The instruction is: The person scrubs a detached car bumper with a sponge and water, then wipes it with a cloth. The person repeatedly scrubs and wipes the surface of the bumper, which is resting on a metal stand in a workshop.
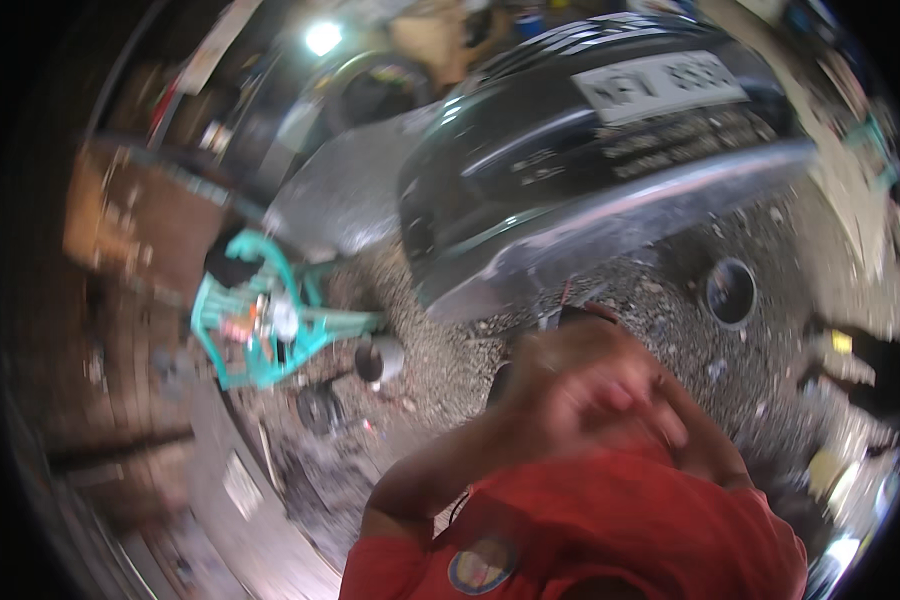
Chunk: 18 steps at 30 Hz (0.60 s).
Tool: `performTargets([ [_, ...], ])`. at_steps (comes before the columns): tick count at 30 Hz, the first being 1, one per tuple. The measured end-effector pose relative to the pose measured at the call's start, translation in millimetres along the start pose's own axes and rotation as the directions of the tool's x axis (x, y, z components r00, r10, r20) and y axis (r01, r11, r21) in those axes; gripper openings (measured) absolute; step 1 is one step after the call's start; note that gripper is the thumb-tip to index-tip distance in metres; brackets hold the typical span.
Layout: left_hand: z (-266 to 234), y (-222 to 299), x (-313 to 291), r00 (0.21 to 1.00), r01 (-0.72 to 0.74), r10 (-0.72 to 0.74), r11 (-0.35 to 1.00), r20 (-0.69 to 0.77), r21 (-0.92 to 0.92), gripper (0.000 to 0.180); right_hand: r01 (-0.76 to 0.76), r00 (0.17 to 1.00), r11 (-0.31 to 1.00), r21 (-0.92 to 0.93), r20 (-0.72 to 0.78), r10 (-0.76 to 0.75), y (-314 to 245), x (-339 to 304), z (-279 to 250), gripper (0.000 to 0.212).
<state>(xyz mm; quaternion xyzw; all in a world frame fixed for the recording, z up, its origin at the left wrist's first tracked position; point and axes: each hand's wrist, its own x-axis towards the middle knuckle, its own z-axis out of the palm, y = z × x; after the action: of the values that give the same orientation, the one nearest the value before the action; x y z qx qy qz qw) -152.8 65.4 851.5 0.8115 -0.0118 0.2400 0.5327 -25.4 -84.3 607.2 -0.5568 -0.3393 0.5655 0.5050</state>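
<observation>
My left hand [610, 402] and my right hand [570, 352] come together in front of my red shirt, one overlapping the other. Both are smeared by motion, so their fingers cannot be made out clearly. A small dark object [588, 314] shows at the far edge of the hands; its kind, and whether a hand holds it, cannot be told. Just beyond the hands stands the end of a black car [510, 190] with a white licence plate [660, 85]. A dull grey band [610, 222] runs along its lower edge, apart from my hands as far as I can see.
On the left, a teal plastic chair [320, 325] bears small items. A grey cylinder [380, 360] stands beside it on gravelly ground [450, 375]. An open round container [732, 293] stands at the right. Someone's dark-clad legs [875, 370] show at the right edge.
</observation>
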Motion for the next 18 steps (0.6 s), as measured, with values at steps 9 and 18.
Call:
performTargets([
  [9,-90.0,-260.0,18.9,0.924,0.272,-0.361,0.85,0.123,0.452,0.027,0.198,0.811,0.953,0.228,-0.584,-0.029,17.7,32.2,50.8,0.065],
  [18,-65.1,-380.1,31.5,0.916,-0.12,-0.108,0.845,0.387,0.521,0.054,-0.012,0.047,0.908,-0.418,-0.907,-0.417,-19.6,203.1,103.3,0.079],
])
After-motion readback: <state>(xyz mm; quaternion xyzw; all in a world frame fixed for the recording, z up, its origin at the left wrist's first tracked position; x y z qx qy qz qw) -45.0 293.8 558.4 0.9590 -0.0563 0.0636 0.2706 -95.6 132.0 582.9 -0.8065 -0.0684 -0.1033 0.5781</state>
